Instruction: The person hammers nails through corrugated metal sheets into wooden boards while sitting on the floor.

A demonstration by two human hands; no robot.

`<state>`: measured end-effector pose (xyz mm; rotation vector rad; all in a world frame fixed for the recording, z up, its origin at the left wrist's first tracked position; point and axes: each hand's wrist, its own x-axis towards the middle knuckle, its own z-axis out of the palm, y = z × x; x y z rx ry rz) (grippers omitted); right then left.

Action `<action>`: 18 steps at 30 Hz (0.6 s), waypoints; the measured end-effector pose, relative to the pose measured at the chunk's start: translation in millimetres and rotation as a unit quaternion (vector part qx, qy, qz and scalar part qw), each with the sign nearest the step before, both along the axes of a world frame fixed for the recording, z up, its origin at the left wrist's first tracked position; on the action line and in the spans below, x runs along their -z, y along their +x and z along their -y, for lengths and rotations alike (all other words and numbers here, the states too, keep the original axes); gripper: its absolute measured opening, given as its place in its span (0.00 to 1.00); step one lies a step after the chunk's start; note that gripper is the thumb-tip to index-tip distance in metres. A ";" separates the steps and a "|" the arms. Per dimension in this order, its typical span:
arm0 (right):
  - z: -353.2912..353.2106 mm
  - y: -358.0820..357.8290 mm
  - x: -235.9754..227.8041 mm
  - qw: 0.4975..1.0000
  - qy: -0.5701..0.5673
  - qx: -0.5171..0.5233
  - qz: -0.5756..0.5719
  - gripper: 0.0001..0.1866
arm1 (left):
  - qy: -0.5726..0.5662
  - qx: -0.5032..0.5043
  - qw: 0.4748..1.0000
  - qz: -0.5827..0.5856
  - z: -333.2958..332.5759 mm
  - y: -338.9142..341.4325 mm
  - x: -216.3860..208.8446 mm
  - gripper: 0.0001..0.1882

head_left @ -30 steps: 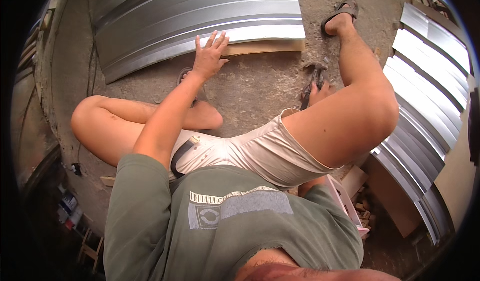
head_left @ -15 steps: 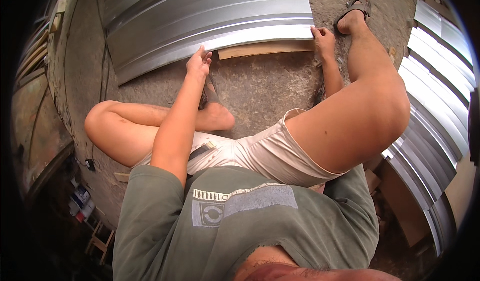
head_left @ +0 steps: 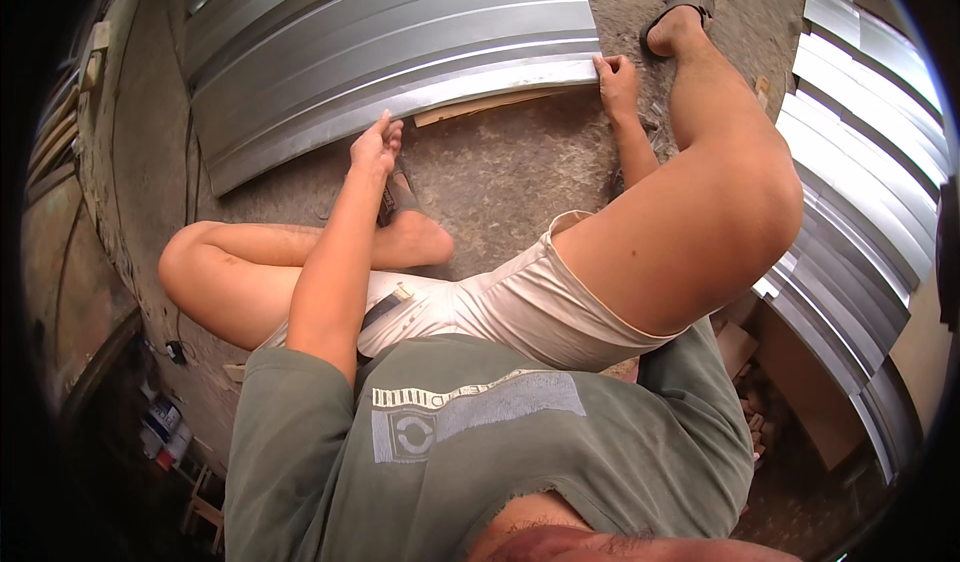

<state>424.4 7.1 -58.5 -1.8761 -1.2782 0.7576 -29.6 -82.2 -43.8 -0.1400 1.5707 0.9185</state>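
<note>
A ribbed silver metal sheet [head_left: 400, 47] lies in front of me. Its near edge slants slightly down to the left. My left hand [head_left: 374, 148] is at the middle of that edge, with one digit resting on the rim and the others curled beside it; the grip is partly hidden. At the sheet's near right corner, my right hand [head_left: 618, 84] pinches the rim between thumb and fingers. A strip of pale wooden board [head_left: 480, 109] shows from under the edge between my hands.
My sandalled right foot [head_left: 682, 17] is beside the sheet's right side, and my left leg [head_left: 260, 252] is folded close in front. Stacked metal sheets [head_left: 870, 142] lie on the right. Wooden pieces [head_left: 60, 137] are at the far left, near a dark cable [head_left: 192, 152].
The view has shifted and turned slightly. The sheet's near edge covers more of the wooden board than before. Both hands stay at the same places along the rim.
</note>
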 end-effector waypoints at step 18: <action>57.2 -2.6 -85.6 0.962 -0.121 -0.001 0.246 0.22 | 0.264 0.714 0.221 -0.610 -13.3 129.1 -62.7 0.40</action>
